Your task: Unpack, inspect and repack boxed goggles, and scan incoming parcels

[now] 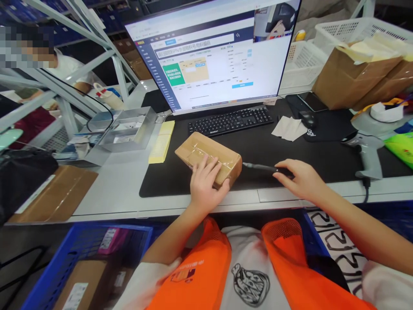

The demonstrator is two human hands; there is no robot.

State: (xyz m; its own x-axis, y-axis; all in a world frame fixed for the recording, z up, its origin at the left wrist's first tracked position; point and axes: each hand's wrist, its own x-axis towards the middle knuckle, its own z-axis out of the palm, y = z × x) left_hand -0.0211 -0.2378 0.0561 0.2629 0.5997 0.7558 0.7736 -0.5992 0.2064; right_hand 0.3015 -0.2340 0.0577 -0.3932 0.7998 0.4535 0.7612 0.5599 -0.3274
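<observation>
Left hand (204, 185) lies flat, open, on one taped box (208, 157); right hand (298, 178) grips one black cutter (263, 168).

Even, bright indoor light falls from overhead, with soft shadows under the hands. The monitor (213, 56) glows white and washed out, its text unreadable. Wide-angle distortion bends the shelving (80, 64) toward 10 o'clock; the corners look soft.

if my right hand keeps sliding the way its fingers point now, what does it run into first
Probably the taped cardboard box. The right hand rests on a black pen-like tool whose tip points left at the box's near corner, seemingly just short of it.
</observation>
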